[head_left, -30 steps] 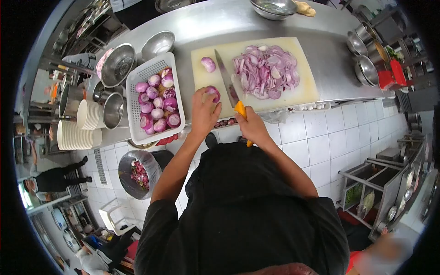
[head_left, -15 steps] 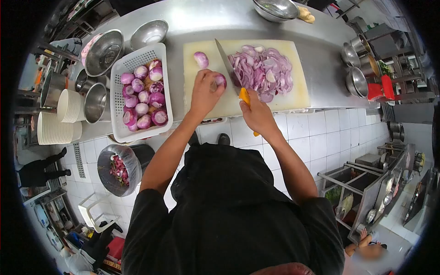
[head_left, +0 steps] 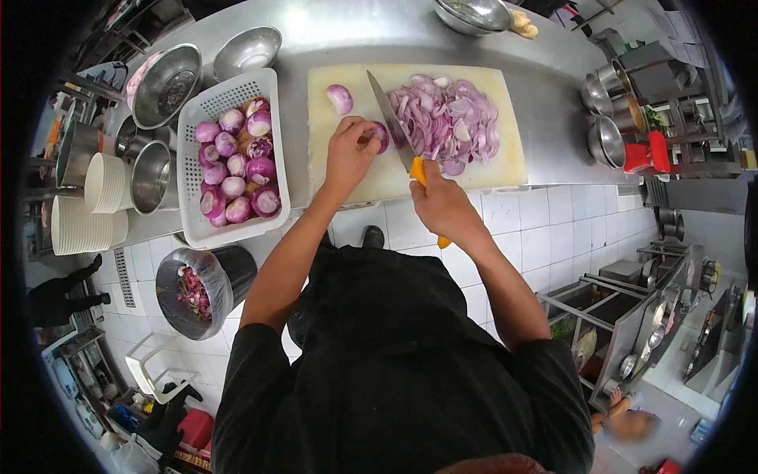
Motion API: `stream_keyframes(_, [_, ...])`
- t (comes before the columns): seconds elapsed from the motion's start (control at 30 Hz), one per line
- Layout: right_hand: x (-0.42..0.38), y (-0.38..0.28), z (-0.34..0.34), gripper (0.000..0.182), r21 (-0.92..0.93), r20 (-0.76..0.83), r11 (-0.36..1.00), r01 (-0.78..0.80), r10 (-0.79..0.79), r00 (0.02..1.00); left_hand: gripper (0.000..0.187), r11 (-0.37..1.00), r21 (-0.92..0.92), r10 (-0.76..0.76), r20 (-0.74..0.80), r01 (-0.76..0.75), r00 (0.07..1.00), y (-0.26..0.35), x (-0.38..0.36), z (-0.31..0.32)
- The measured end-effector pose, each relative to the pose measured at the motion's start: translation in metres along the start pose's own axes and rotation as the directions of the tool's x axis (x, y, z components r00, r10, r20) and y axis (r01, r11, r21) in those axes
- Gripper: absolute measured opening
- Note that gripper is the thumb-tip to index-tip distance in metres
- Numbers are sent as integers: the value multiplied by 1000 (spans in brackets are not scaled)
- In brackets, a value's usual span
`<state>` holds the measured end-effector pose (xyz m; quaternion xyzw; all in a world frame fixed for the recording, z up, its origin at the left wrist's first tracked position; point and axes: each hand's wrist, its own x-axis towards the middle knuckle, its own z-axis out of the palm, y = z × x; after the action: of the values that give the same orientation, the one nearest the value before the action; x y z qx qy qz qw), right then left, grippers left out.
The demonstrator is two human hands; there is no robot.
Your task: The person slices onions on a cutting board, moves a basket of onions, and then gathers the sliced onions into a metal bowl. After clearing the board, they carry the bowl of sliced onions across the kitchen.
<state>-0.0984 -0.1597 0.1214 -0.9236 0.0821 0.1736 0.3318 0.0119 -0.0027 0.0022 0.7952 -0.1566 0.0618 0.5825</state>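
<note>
From the head camera, the left hand [head_left: 348, 154] presses down on a half onion [head_left: 379, 136] on the cutting board [head_left: 332, 150], fingers curled over it. The right hand [head_left: 440, 204] is closed around the yellow handle of a knife [head_left: 392, 118], whose blade lies just right of the held onion, pointing away from the person. The two hands are close but not touching. Right of the blade sits a pile of onion slices [head_left: 450, 122]; another onion piece [head_left: 340, 99] lies near the board's far left. Left of the board, a white basket [head_left: 193, 229] holds peeled onions, with metal bowls [head_left: 166, 85] beyond it on the steel counter [head_left: 355, 31]. A lined bin [head_left: 189, 292] stands below
</note>
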Motion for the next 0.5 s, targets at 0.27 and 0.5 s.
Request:
stream_keyframes(0.27, [3,6,12,34,-1,-38,1000,5,-5,999,19,1000,-4,10,-39,-10,999,-4,-1,3])
stream_keyframes(0.5, [61,31,58,34,8,-173,995,100,-97,980,16,1000,6,28,-87,-27,996,-4,-1,3])
